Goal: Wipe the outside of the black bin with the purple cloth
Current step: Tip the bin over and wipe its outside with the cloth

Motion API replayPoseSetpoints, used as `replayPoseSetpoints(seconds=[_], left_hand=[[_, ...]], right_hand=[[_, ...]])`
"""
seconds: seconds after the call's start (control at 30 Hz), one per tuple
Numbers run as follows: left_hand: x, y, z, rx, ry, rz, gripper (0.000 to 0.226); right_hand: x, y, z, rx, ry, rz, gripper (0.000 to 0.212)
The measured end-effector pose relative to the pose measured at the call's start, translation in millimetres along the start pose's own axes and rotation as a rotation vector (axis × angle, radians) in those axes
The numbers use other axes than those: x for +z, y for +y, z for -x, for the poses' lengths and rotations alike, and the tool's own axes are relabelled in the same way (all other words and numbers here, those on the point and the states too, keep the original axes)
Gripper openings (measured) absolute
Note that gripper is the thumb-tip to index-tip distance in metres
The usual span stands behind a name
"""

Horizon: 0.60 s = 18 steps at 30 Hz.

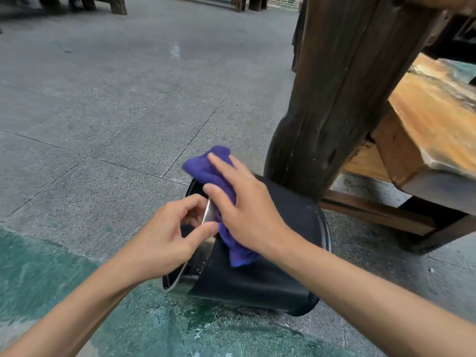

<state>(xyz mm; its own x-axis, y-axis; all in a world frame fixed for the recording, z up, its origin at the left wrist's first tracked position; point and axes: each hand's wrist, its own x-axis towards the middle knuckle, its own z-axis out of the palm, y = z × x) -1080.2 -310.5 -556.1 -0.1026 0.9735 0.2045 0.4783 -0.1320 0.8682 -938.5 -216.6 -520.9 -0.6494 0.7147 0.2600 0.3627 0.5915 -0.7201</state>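
Note:
The black bin lies tipped on its side on the floor, its open mouth with a shiny metal rim turned to the left. My left hand pinches that rim between thumb and fingers. My right hand lies flat with straight fingers on the purple cloth, pressing it against the bin's upper outside wall near the rim. Part of the cloth hangs out below my right palm.
A thick dark wooden post stands right behind the bin. A wooden bench and its low rail lie to the right. Grey stone tiles stretch to the left and back; a green-stained patch covers the near floor.

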Motion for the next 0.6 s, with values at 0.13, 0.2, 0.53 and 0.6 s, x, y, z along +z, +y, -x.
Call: replayPoseSetpoints(seconds=[0.13, 0.2, 0.53, 0.6], left_hand=[[-1.4, -1.0, -1.2, -0.048, -0.012, 0.091, 0.021], [-2.5, 2.9, -2.5, -0.068, -0.049, 0.069, 0.025], [-22.9, 7.7, 1.3, 0.029, -0.246, -0.143, 0.033], [-27.8, 6.1, 4.6, 0.067, -0.276, -0.204, 0.037]], right_hand=[[-14.4, 4.2, 23.6, 0.009, 0.122, -0.370, 0.036], [-29.4, 18.3, 27.4, 0.158, 0.278, -0.553, 0.031], [-117.5, 126.5, 19.3, 0.487, 0.346, -0.076, 0.025], [-119.5, 133.0, 16.5, 0.593, 0.130, 0.020, 0.024]])
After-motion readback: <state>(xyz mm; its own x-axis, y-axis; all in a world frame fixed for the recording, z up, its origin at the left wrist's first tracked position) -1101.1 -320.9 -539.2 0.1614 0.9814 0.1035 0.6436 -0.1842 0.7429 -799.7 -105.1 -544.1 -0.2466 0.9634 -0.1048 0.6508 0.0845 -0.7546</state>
